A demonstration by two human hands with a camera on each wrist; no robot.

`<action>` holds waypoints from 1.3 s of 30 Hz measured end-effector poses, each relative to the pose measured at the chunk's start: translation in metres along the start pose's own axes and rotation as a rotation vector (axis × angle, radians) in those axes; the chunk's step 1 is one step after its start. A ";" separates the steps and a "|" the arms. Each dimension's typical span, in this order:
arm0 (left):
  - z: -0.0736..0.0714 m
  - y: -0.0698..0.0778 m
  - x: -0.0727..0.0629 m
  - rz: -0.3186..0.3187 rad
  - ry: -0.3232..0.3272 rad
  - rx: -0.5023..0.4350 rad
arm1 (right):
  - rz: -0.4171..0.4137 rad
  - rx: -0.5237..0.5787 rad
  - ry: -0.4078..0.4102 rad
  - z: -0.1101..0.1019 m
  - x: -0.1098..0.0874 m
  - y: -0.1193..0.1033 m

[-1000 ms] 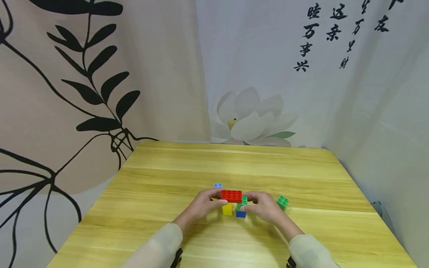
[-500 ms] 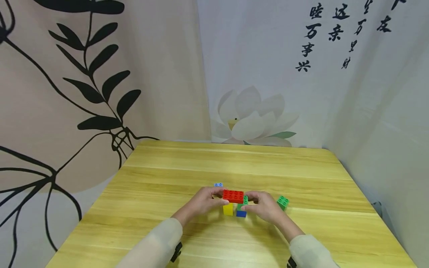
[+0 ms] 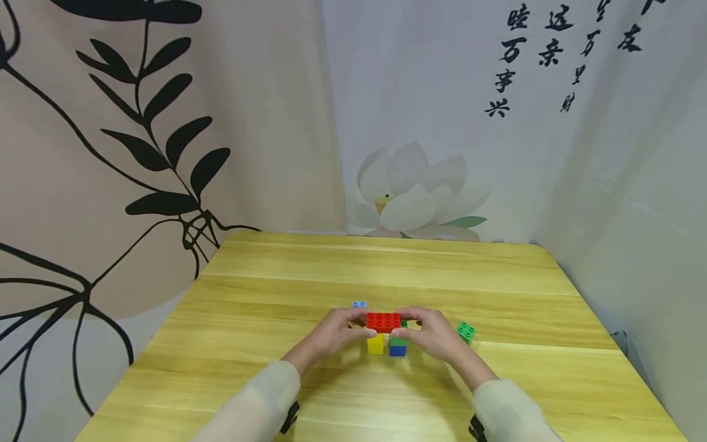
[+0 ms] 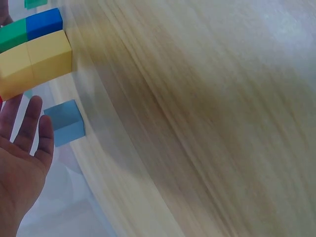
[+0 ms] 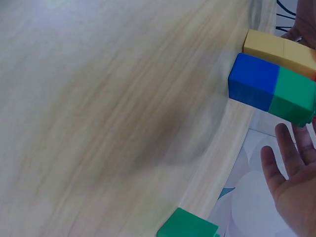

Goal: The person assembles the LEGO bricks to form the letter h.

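Note:
A red toy brick (image 3: 383, 322) lies across the tops of two short stacks in the head view. Its left end is pinched between the thumb and fingers of my left hand (image 3: 338, 326), and my right hand (image 3: 429, 334) pinches its right end. Under the left side stands a stack of two yellow bricks (image 4: 37, 64). The right stack has a green brick (image 5: 293, 97) on top of a blue brick (image 5: 254, 81). Whether the red brick is pressed fully down cannot be seen. Both wrist views show only a sliver of it.
Behind my left hand a light blue brick (image 3: 359, 304) sits on the wooden table (image 3: 276, 276). Another green brick (image 3: 466, 332) lies to the right of my right hand. A printed curtain (image 3: 265, 123) hangs behind the table's far edge.
My right hand has shifted slightly left and up, from the green brick to the red brick's right end. The left hand keeps its grip with little movement.

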State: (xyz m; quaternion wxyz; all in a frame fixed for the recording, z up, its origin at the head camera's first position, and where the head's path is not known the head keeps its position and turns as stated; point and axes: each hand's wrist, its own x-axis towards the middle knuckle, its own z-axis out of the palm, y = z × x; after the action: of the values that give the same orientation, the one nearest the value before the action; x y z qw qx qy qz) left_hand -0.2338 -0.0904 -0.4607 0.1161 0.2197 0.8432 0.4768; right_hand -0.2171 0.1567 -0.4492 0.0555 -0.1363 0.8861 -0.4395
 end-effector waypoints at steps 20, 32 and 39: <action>0.001 0.006 0.004 0.024 -0.008 0.095 | -0.046 -0.033 0.006 0.001 -0.003 0.005; -0.001 0.004 0.004 0.021 -0.034 0.085 | -0.086 -0.044 -0.034 -0.002 -0.001 0.003; -0.003 0.003 0.004 0.019 -0.045 0.085 | -0.030 -0.088 -0.064 0.002 -0.003 0.011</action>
State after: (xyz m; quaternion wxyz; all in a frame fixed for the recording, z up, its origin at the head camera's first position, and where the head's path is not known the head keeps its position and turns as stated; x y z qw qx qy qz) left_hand -0.2373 -0.0893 -0.4564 0.1210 0.2433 0.8576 0.4367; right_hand -0.2155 0.1621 -0.4594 0.0714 -0.1659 0.9001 -0.3964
